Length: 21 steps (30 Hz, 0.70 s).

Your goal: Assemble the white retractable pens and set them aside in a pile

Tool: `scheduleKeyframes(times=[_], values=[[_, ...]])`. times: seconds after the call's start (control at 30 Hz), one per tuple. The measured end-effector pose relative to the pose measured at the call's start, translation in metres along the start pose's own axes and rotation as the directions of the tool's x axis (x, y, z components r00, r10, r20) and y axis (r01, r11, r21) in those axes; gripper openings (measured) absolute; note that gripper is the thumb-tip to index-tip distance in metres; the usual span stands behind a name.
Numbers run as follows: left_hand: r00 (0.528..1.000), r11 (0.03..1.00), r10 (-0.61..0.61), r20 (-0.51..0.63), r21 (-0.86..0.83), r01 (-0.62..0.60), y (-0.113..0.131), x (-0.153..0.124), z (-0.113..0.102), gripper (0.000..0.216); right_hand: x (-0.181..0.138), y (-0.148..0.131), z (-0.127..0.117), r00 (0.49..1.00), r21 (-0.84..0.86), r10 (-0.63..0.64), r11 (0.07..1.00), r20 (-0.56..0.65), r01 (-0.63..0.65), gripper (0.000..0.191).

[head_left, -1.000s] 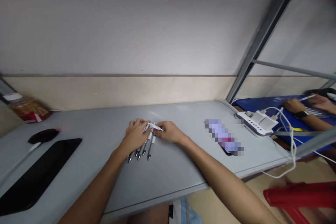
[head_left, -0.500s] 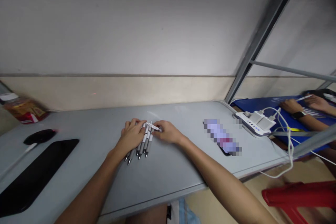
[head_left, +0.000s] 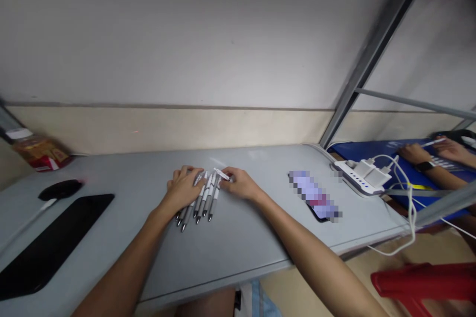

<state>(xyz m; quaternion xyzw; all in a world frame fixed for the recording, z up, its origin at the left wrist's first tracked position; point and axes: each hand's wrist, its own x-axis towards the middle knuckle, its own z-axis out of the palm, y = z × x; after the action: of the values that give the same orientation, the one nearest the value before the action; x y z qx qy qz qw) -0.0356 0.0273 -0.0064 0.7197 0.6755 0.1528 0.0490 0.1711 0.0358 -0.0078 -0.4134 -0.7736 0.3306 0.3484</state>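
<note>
Several pens [head_left: 203, 203] lie side by side in the middle of the frame, on a gray table [head_left: 230, 242]. They are gray and white, and their dark tips point to the lower left. The left hand [head_left: 184, 189] lies on top of their upper ends. Its grip is apart, with the fingers spread flat over the pens and not closed around them. The right hand [head_left: 240, 184] is just right of the pens. Its grip is pinched together on one white pen [head_left: 222, 174], which lies across the top ends of the others.

To the right of the hands, a phone [head_left: 316, 197] lies flat on the table. Past it, near the right edge of the table, is a white power strip [head_left: 362, 177] with white chargers plugged in and cords hanging down. At the left of the frame are a black mouse [head_left: 59, 189] and a big black pad [head_left: 52, 240]. A jar [head_left: 39, 151] with a white lid stands by the wall at the far left. A red chair [head_left: 427, 282] shows in the lower right corner. In the right of the frame, another person's hands [head_left: 412, 151] rest on a blue table top, well apart from the pens.
</note>
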Motion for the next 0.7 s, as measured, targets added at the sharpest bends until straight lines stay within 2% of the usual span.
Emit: scheduleKeyframes(times=[0.27,0.47,0.53,0.6,0.7], values=[[1.000,1.000,-0.016,-0.006,0.001,0.016,-0.002,0.003,0.004,0.042,0.001,0.003,0.001,1.000,0.034,0.015,0.999,-0.001,-0.015,0.023],[0.997,0.999,0.031,-0.066,-0.031,-0.033,-0.002,0.002,0.004,0.038,0.001,-0.003,-0.001,1.000,0.119,0.017,0.993,-0.015,-0.015,0.015],[0.992,0.997,0.074,-0.101,-0.027,-0.077,0.001,-0.001,0.003,0.036,0.002,-0.007,-0.003,0.997,0.175,0.034,0.984,-0.063,-0.023,0.014],[0.978,0.988,0.154,-0.142,-0.009,-0.157,0.007,-0.005,0.001,0.035,0.002,-0.013,-0.006,0.988,0.295,0.113,0.952,-0.106,-0.077,0.020],[0.940,0.951,0.307,-0.149,0.016,-0.309,0.020,-0.012,0.000,0.034,0.003,-0.020,-0.012,0.961,0.532,0.259,0.829,-0.091,-0.173,0.025]])
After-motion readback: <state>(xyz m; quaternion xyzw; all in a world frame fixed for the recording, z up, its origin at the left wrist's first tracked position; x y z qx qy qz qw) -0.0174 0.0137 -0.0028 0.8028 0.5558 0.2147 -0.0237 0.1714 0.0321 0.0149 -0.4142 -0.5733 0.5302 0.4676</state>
